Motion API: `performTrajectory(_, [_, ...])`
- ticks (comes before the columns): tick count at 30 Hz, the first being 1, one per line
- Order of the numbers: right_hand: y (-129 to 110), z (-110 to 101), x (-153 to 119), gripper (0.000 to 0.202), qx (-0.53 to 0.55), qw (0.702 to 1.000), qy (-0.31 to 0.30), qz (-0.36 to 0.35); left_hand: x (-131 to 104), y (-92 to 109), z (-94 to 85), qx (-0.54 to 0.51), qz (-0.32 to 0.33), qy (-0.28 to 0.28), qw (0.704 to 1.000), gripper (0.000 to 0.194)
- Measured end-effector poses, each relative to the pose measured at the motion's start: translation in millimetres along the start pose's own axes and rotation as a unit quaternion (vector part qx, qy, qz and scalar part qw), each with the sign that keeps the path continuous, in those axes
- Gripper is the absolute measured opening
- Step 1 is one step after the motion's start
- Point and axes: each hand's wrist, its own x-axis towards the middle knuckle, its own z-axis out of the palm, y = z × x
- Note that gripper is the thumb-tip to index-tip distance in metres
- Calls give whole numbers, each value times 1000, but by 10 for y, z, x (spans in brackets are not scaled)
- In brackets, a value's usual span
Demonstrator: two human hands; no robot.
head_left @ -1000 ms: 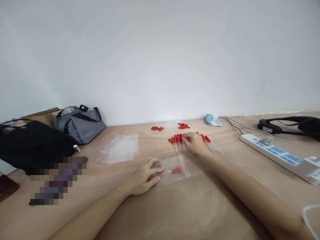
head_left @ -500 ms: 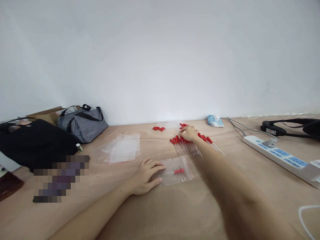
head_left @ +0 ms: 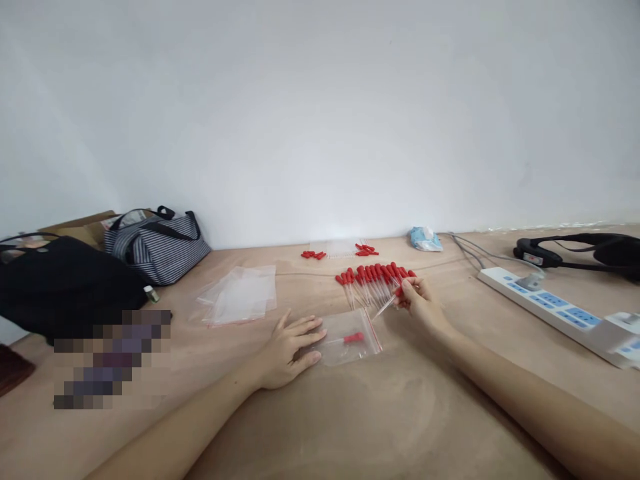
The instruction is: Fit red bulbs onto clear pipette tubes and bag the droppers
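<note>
Wall (head_left: 320, 120), pale grey, fills the upper half of the frame, and below it the light brown desk (head_left: 320, 420) spans the width. At the left edge a black bag (head_left: 75, 287) sits in front of a striped bag (head_left: 160, 250). A white power strip (head_left: 540, 297) with blue socket panels slants across the right side, below a black headset (head_left: 585, 252) near the right edge. A pixelated object (head_left: 113, 360) lies at the lower left. Left of centre is an overlapping pile of clear bags (head_left: 243, 297). Just below the centre, the left hand (head_left: 291, 353) lies with its fingers open and spread, their tips over the left side of a flat zip bag (head_left: 333, 323). Right of centre, above the zip bag, droppers (head_left: 374, 275) form a row, red bulbs towards the wall and clear tubes towards the bottom of the frame. Just right of them, the right hand (head_left: 425, 305) has its fingers closed on the red bulb of a single dropper (head_left: 384, 307), whose clear tube slants down and left to the zip bag's upper right corner; whether they touch cannot be told. A blue face mask (head_left: 425, 239) sits near the wall, right of centre. Inside the zip bag is a red-bulbed dropper (head_left: 354, 338). A small bottle (head_left: 151, 293) is beside the black bag.
</note>
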Motion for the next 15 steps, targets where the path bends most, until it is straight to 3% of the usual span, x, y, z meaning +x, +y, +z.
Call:
performTrajectory(4, [7,102,-166,39,38,998,-1,50,10,18,-17,1,-4,-6,1000,40])
performTrajectory(7, [-1,204,-261,37,64,994,-34,80,14,29,-27,-2,1,-8,1000,42])
performTrajectory(11, [15,252,-358,30,-8,986,-146,85,14,35,-28,-20,9,12,1000,48])
performTrajectory(15, [41,260,-389,19,-129,956,-260,42,9,61,-38,-33,8,23,999,48])
